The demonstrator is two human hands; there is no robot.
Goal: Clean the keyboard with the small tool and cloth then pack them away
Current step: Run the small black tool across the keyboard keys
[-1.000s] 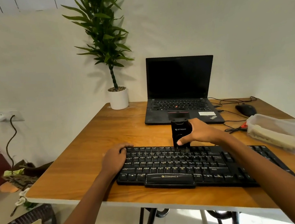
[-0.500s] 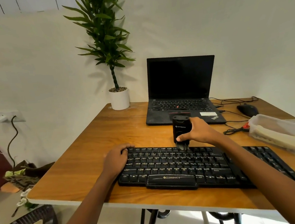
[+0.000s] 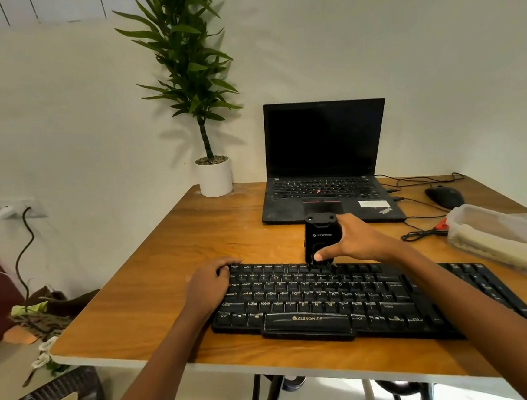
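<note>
So the right hand (image 3: 358, 242) is gripping the brush tool (image 3: 322, 242), the left hand (image 3: 210, 281) is holding the keyboard (image 3: 327, 302) steady. I'd be sweeping lightly along the rows.

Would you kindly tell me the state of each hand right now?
Left hand: holds the keyboard by its left end, fingers curled over it.
Right hand: grips the small brush tool, bristles on the keys.

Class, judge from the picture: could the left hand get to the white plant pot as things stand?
Probably yes: the left hand only steadies the keyboard, and only bare table lies between it and the white plant pot.
</note>
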